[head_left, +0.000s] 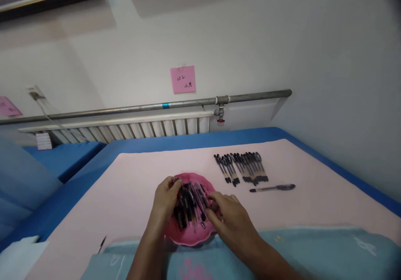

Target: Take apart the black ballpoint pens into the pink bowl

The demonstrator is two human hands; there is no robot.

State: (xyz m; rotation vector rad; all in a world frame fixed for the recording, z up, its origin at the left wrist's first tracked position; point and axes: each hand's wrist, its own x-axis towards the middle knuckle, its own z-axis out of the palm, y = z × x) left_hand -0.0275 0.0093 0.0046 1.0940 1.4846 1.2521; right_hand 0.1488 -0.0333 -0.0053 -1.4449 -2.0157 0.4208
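A pink scalloped plate (190,239) lies in front of me, heaped with pen parts (191,202): clear tubes, dark caps and refills. At its left rim is my left hand (167,196), its thumb and fingers pressed together; what they pinch is hidden. My right hand (233,217) is over the plate's right side, fingers curled and thumb close to the forefinger, beside the clear tubes. Whatever is between those fingers is too small to make out. Right of the plate, several black-capped pens (247,167) lie in a row, with a single pen (272,187) lying crosswise nearer me.
A pale pink sheet (140,169) covers the blue table (188,141). Teal cloth (313,246) runs along the near edge. One thin dark pen part (102,243) lies at the near left. Behind are a radiator (156,127) and a metal pipe (194,103).
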